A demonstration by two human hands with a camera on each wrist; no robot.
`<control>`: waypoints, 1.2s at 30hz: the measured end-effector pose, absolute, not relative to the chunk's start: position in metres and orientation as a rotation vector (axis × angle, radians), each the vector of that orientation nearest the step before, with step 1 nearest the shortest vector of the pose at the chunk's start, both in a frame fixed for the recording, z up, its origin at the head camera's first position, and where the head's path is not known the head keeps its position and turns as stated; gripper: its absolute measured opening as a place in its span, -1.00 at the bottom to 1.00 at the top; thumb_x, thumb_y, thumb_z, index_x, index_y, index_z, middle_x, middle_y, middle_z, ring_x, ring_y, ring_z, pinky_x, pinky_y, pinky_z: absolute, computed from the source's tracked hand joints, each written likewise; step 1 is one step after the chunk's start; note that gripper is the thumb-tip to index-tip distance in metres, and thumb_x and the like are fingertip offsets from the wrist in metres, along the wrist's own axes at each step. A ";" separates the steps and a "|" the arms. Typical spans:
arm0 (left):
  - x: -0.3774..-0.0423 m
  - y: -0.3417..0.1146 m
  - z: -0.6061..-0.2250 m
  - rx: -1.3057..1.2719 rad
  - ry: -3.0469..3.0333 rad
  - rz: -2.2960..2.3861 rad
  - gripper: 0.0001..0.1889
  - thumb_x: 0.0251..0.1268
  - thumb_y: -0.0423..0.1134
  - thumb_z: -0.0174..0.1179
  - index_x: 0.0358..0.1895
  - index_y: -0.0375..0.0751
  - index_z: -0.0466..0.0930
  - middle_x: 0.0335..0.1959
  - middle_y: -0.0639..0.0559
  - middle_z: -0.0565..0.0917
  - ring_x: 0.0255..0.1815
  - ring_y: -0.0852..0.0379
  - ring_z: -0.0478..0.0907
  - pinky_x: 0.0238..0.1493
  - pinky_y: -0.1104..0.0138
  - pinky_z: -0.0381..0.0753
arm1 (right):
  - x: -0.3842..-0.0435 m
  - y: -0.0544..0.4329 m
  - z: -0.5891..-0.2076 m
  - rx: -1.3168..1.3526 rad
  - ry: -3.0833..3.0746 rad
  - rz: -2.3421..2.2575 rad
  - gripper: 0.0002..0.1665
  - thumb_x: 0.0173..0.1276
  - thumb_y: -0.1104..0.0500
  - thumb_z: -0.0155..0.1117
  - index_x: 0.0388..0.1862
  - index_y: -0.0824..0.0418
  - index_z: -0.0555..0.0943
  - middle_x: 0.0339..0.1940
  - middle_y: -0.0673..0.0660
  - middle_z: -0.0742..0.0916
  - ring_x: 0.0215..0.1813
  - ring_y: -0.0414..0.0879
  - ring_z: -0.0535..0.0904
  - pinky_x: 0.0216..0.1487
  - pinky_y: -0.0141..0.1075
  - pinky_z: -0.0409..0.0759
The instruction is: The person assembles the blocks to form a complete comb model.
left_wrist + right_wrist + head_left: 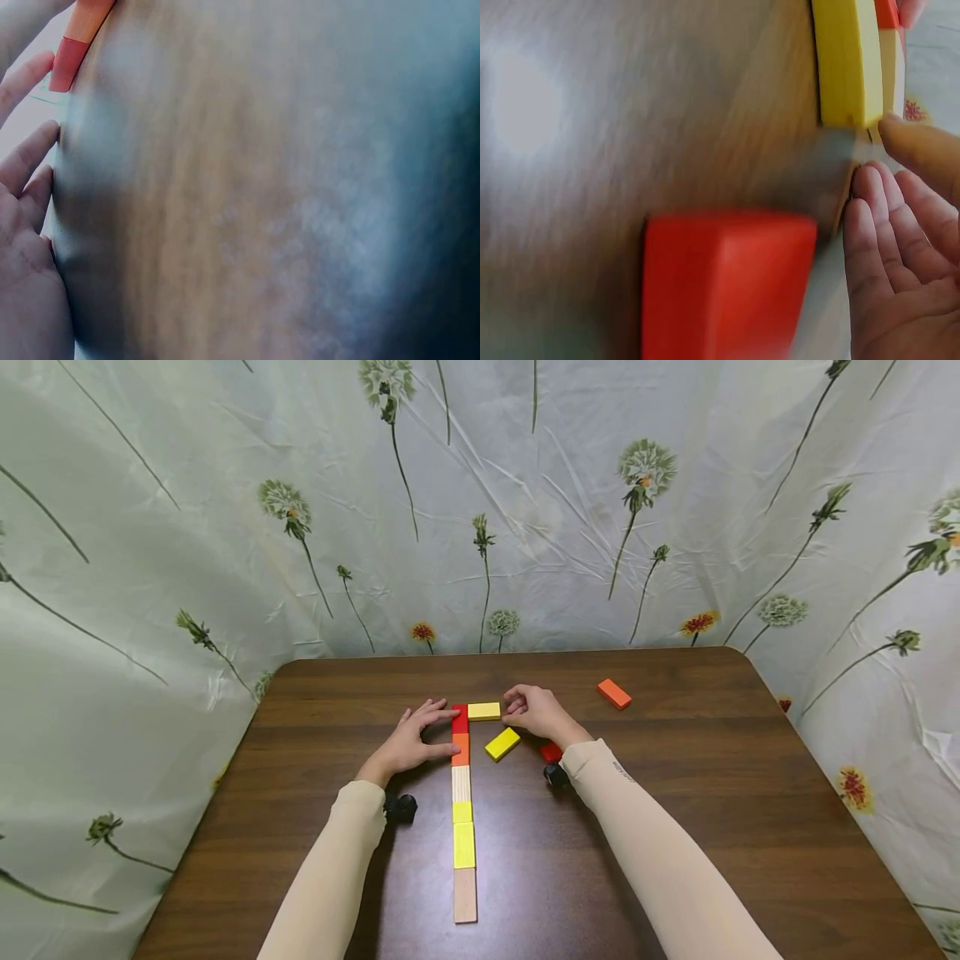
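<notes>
A column of flat blocks runs down the table, topped by a red block (460,719) and an orange block (461,749). My left hand (408,742) lies along its left side, fingers spread, index at the red block and thumb at the orange one. A pale yellow block (483,712) extends rightward from the red block. Just off its right end is my right hand (536,710), fingers loosely bent, with nothing visible in its grasp. A loose yellow block (502,744) sits below that hand. Another red block (727,285), partly hidden by my wrist in the head view, lies nearby.
Farther down the column come a pale wood block (461,783), two yellow blocks (464,845) and a tan block (465,895). A separate orange block (614,694) lies toward the back right. Behind the brown table (712,827) hangs a floral curtain (570,552).
</notes>
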State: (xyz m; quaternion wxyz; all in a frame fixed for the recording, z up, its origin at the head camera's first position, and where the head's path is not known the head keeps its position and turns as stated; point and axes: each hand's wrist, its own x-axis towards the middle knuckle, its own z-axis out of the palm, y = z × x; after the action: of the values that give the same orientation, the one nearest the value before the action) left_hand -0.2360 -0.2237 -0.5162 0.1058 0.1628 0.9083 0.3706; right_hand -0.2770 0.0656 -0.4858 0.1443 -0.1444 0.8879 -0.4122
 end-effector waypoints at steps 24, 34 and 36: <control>-0.236 -0.223 -0.515 0.476 2.673 1.082 -0.25 0.31 0.09 0.50 0.55 0.07 0.52 0.76 -0.13 0.23 0.84 -0.22 -0.11 0.76 -0.28 -0.40 | -0.266 0.102 -0.487 -0.647 2.397 -1.105 -0.54 0.39 0.30 0.54 0.25 0.31 0.72 0.04 0.19 0.80 -0.01 -0.10 0.70 0.17 -0.26 0.76; -0.234 -0.223 -0.513 0.472 2.674 1.093 -0.25 0.31 0.06 0.51 0.55 0.05 0.52 0.76 -0.14 0.22 0.84 -0.23 -0.12 0.76 -0.28 -0.41 | -0.259 0.095 -0.490 -0.729 2.442 -1.090 -0.50 0.36 0.33 0.55 0.27 0.34 0.70 -0.01 0.21 0.80 -0.06 -0.10 0.68 0.07 -0.32 0.74; -0.234 -0.223 -0.514 0.468 2.672 1.093 -0.25 0.31 0.08 0.51 0.55 0.06 0.52 0.76 -0.14 0.22 0.84 -0.23 -0.12 0.76 -0.27 -0.41 | -0.258 0.094 -0.491 -0.736 2.447 -1.082 -0.51 0.37 0.34 0.55 0.27 0.33 0.71 -0.02 0.20 0.80 -0.06 -0.11 0.68 0.06 -0.33 0.73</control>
State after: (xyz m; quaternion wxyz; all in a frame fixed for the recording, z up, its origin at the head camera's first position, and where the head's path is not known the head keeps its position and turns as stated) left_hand -0.2335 -0.2225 -0.5138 0.1083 0.1590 0.9083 0.3715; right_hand -0.2584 0.0943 -0.4908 0.1825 -0.2607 0.8670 -0.3835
